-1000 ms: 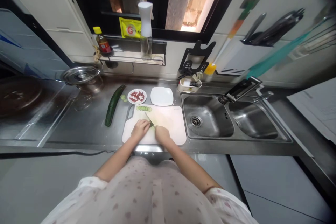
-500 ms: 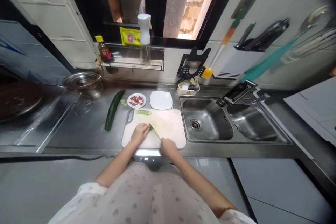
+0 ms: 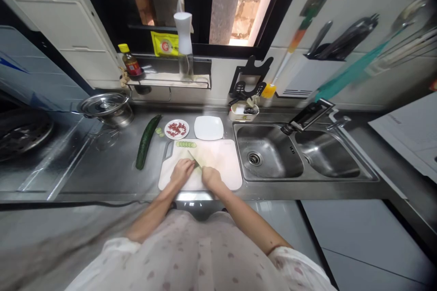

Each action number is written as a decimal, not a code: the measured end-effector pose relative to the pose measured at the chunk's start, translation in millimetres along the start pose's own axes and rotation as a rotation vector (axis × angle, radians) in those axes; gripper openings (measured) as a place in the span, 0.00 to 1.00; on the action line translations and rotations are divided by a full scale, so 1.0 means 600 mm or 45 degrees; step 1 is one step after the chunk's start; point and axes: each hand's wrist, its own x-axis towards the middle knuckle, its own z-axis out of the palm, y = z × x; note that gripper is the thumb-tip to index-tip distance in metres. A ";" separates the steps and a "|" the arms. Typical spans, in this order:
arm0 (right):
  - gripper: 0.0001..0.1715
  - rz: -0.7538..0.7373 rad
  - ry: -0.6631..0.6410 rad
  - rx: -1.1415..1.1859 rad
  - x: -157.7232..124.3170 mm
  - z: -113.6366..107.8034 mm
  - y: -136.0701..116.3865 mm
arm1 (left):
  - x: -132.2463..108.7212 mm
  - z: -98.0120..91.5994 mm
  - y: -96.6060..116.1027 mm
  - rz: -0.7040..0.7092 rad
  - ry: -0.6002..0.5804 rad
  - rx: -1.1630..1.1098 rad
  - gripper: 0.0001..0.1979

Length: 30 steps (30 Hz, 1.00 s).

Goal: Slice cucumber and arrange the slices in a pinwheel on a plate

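On the white cutting board (image 3: 223, 163) my right hand (image 3: 210, 177) is closed around the handle of a knife (image 3: 195, 158). Its thin blade slants away to the upper left, its tip near a row of cucumber slices (image 3: 186, 144) by the board's far edge. My left hand (image 3: 183, 171) rests on the board beside the blade, fingers bent and pressed together. A bit of green shows by the fingertips, but what they hold is mostly hidden. Left of the board lies a whole cucumber (image 3: 147, 143), with a few loose slices (image 3: 159, 132) near it.
Behind the board stand a small plate of chopped red pieces (image 3: 176, 129) and a white square plate (image 3: 208, 127). A double sink (image 3: 269, 175) with a black faucet (image 3: 303, 120) is on the right. A lidded steel pot (image 3: 107, 108) stands at the left. Above is a shelf with bottles (image 3: 164, 82).
My right hand has moved left and slightly away from me with the knife, whose blade now reaches farther past my left fingertips. The left hand stays nearly in place. The view has shifted slightly.
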 end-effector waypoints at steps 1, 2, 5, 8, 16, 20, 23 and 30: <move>0.17 -0.014 0.010 0.001 0.005 -0.002 -0.002 | 0.000 -0.001 0.001 0.001 0.004 0.005 0.11; 0.18 -0.028 0.019 0.002 0.008 -0.004 -0.004 | 0.001 -0.001 0.001 0.001 0.008 0.008 0.11; 0.19 -0.029 0.025 0.014 0.009 -0.009 -0.004 | 0.004 -0.004 0.005 -0.007 -0.002 0.020 0.11; 0.19 0.014 -0.011 0.028 -0.004 -0.009 0.005 | 0.006 -0.006 0.007 -0.038 -0.035 0.029 0.11; 0.17 0.079 -0.110 0.012 -0.067 -0.001 0.051 | 0.002 -0.007 0.009 -0.159 -0.049 -0.024 0.11; 0.17 0.103 -0.044 -0.036 -0.082 -0.006 0.065 | 0.000 -0.010 0.012 -0.209 -0.009 -0.066 0.12; 0.17 0.107 0.043 -0.062 -0.084 -0.013 0.070 | 0.002 -0.013 0.015 -0.285 0.066 -0.094 0.13; 0.22 0.079 0.184 -0.165 -0.079 -0.018 0.075 | 0.032 -0.034 0.023 -0.381 0.228 -0.126 0.16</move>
